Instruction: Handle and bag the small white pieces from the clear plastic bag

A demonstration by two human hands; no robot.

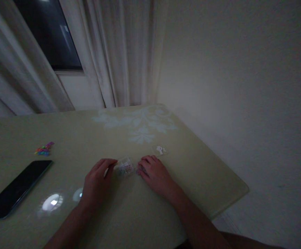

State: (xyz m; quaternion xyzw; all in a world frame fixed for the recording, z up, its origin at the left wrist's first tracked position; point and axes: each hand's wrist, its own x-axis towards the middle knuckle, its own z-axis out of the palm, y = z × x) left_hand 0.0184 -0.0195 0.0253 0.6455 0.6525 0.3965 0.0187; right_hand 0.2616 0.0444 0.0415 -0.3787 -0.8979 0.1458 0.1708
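A small clear plastic packet with tiny multicoloured pieces inside lies on the table in front of me. My left hand pinches its left edge between thumb and fingertips. Just to the right of the packet, my right hand rests low on the table with its fingers curled over something small and pinkish, mostly covered, whose kind I cannot make out. Beyond my right fingertips, another clear packet lies flat, holding small white pieces.
A black phone-like slab lies at the left. Behind it is a little heap of bright coloured pieces. The glossy table has a white floral pattern and meets a wall on the right. Curtains hang behind.
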